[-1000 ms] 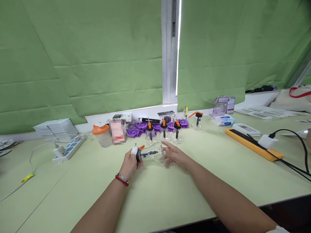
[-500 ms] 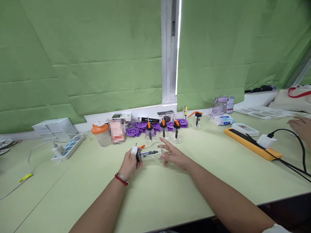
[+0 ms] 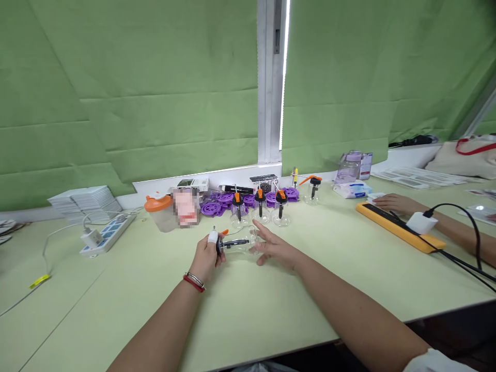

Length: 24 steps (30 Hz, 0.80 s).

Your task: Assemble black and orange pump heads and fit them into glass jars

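My left hand (image 3: 208, 253), its thumb wrapped in white, is closed round the black lid end of a clear jar (image 3: 242, 242). The jar lies sideways above the table, a dark shaft running down its middle. Near the lid, a thin metal crank with an orange end (image 3: 222, 232) sticks out. My right hand (image 3: 275, 247) is at the jar's wide base, fingers spread around it; whether they touch it I cannot tell. Similar jars with black lids and orange parts stand upright behind: a left one (image 3: 238, 209), a middle one (image 3: 260, 206) and a right one (image 3: 281, 209).
Purple plastic parts (image 3: 212, 208) lie behind the jars. Another crank jar (image 3: 313, 191) stands farther right. An orange-lidded cup (image 3: 158, 213) and white power strip (image 3: 108, 235) are left. A co-worker's hand (image 3: 395, 203) is beyond the orange power strip (image 3: 399, 227) with cables.
My right hand's fingers have spread wider at the jar's base. The jar stays in my left hand. The co-worker's hand has reached leftward over the white stack behind the orange strip.
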{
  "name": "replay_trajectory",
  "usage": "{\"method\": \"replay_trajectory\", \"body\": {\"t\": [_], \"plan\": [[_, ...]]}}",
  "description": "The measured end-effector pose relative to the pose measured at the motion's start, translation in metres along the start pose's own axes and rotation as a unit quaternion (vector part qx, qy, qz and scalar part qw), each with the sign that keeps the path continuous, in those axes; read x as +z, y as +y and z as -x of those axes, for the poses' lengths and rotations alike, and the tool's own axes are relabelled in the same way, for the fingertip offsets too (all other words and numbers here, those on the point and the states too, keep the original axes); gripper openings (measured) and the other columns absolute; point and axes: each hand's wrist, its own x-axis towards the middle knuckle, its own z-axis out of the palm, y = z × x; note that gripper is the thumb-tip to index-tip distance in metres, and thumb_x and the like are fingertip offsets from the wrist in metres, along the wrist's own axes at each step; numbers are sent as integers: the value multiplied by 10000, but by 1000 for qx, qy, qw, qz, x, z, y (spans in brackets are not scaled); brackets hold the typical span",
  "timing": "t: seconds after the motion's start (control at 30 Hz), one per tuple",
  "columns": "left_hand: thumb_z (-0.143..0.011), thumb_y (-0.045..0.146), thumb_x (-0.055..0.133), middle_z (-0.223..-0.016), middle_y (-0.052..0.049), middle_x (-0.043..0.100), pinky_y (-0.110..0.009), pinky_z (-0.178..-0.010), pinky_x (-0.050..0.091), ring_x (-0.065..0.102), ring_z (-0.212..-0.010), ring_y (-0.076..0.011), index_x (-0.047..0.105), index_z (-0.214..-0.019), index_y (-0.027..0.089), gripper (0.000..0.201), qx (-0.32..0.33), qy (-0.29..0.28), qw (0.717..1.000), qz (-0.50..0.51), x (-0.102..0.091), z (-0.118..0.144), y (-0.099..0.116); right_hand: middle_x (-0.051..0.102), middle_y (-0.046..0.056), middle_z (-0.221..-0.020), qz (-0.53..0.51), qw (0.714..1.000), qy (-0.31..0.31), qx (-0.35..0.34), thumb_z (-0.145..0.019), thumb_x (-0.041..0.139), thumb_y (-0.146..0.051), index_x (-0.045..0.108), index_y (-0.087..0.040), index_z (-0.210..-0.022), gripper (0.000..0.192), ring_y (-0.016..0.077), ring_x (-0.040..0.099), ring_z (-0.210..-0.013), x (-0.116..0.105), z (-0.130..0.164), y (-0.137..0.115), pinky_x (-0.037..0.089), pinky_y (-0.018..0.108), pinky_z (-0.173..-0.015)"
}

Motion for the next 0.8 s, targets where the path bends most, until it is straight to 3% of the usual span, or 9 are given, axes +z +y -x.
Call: {"method": "replay_trajectory", "body": {"t": [0.03, 0.1, 0.2, 0.3, 0.4, 0.5, 0.67, 0.73, 0.8], "plan": [[-868, 549, 343, -373, 27, 513, -205, -313, 229, 335, -274, -107, 545, -921, 157, 444, -4, 3, 1000, 2, 0, 0, 0, 353, 104, -1425, 4, 1000, -3, -14, -746, 697, -458, 293, -377, -1415, 786, 138, 634, -842, 0, 0, -1, 564, 290, -649], [-870, 538, 342, -373, 26, 513, -208, -315, 233, 337, -274, -109, 539, -914, 162, 427, -7, 5, 1000, -1, 2, 1, 0, 404, 106, -1363, 5, 1000, -1, -13, -743, 702, -438, 287, -369, -1421, 798, 113, 633, -738, 2, -1, -1, 556, 285, -612], [-874, 513, 340, -376, 22, 516, -216, -323, 249, 350, -282, -116, 533, -895, 166, 397, -1, 7, 1000, -9, 4, 4, 1, 564, 77, -1079, -14, 1000, 17, 15, -799, 598, -521, 314, -292, -1401, 704, 92, 601, -549, 5, -5, 3, 479, 229, -444], [-872, 512, 343, -381, 20, 514, -217, -338, 263, 377, -299, -123, 534, -870, 171, 390, 9, 9, 1000, -15, 6, 5, 1, 597, 11, -853, -15, 999, 37, 25, -811, 530, -589, 420, -265, -1288, 587, 61, 525, -423, 8, -8, 5, 332, 169, -337], [-867, 513, 347, -373, 24, 499, -212, -351, 271, 403, -322, -130, 534, -840, 179, 384, 13, 15, 1000, -24, 7, 5, -1, 586, -28, -713, -15, 997, 55, 44, -807, 485, -640, 490, -246, -1150, 523, 40, 441, -355, 10, -7, 4, 243, 155, -322], [-863, 503, 351, -368, 28, 488, -213, -360, 280, 404, -330, -131, 536, -822, 179, 375, 13, 22, 999, -35, 7, 4, -2, 564, -47, -638, -21, 996, 58, 66, -803, 466, -660, 495, -235, -1101, 519, 37, 391, -331, 11, -7, 4, 234, 159, -333], [-858, 484, 352, -384, 24, 488, -219, -372, 285, 415, -347, -132, 556, -820, 173, 375, 29, 26, 997, -60, 3, 1, -3, 616, 8, -762, -21, 997, 29, 71, -822, 432, -651, 490, -227, -1137, 531, 66, 487, -403, 8, -9, 10, 282, 173, -352], [-856, 484, 359, -394, 24, 484, -223, -385, 298, 433, -360, -135, 579, -807, 172, 385, 52, 32, 995, -78, 0, 0, -2, 634, 55, -914, 9, 998, 34, 59, -841, 427, -606, 469, -244, -1229, 532, 113, 586, -539, 8, -9, 12, 371, 202, -398], [-853, 488, 381, -399, 26, 472, -230, -408, 324, 448, -378, -138, 608, -780, 172, 396, 84, 43, 989, -114, -3, 1, 1, 595, 83, -1125, 86, 994, 73, 4, -849, 469, -509, 429, -288, -1324, 525, 171, 634, -796, 8, -8, 12, 490, 269, -557]]}}
